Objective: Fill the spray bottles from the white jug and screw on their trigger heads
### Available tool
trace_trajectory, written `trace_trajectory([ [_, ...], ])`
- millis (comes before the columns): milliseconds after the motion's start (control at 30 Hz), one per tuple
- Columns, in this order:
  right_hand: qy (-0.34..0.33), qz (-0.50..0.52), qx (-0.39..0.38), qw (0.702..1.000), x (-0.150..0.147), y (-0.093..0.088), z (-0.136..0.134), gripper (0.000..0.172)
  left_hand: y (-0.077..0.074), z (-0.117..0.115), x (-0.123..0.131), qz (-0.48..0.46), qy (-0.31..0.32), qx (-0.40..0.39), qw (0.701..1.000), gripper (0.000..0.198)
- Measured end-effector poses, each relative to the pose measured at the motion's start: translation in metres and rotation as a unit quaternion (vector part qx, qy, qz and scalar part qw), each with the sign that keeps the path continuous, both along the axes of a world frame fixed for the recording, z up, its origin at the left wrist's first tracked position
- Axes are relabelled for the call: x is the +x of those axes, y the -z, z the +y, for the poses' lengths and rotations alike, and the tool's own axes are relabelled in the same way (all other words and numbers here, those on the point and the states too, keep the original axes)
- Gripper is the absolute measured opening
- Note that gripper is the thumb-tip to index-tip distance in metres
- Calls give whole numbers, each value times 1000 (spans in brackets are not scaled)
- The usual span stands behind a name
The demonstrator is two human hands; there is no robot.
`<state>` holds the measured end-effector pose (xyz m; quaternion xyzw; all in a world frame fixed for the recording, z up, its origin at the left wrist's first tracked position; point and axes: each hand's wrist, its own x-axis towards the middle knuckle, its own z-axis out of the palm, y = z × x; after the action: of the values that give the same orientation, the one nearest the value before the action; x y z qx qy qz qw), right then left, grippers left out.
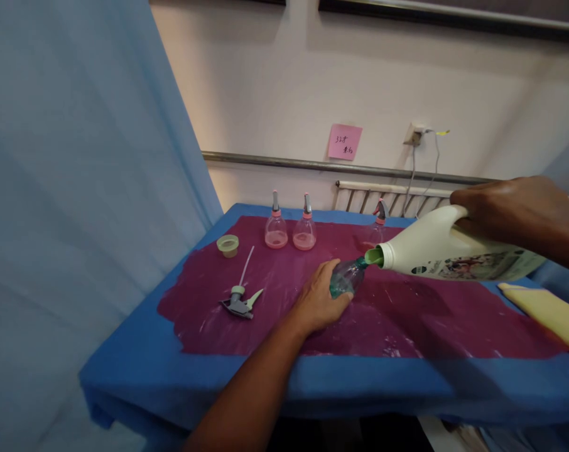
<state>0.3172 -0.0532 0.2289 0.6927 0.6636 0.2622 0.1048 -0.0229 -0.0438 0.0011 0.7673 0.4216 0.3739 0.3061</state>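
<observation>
My left hand (323, 295) is wrapped round a clear green-tinted spray bottle (348, 277) without its head, tilted to the right over the dark red sheet. By its handle, my right hand (501, 210) grips a large cream-coloured jug (435, 242), tipped on its side. The jug's open mouth, with a green inner rim, meets the neck of the small bottle. Whether liquid is flowing between them I cannot tell. Left of my left hand lies a grey spray head (238, 306) with its tube. A pale round cap (228, 245) stands behind it.
Two spray bottles with pink liquid, one left (276, 232) and one right (304, 233), stand at the back. Another spray bottle (377, 232) is partly behind the jug. A folded yellow cloth (543, 307) lies at right. Blue cloth (138, 351) covers the table; a curtain (77, 188) hangs left.
</observation>
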Motion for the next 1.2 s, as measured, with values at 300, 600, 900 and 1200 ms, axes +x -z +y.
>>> trace_trajectory([
  [300, 9, 21, 10, 1000, 3, 28, 1, 38, -9, -2, -4, 9, -26, -40, 999, 82],
  [600, 21, 391, 154, 907, 49, 87, 23, 27, 0, 13, -6, -17, -31, -7, 999, 85],
  [900, 106, 635, 260, 720, 85, 163, 23, 36, 6, 21, -7, -11, -31, -32, 999, 87],
  [1200, 149, 610, 232, 743, 115, 194, 6, 36, 11, 21, -15, -84, -92, 86, 989, 59],
])
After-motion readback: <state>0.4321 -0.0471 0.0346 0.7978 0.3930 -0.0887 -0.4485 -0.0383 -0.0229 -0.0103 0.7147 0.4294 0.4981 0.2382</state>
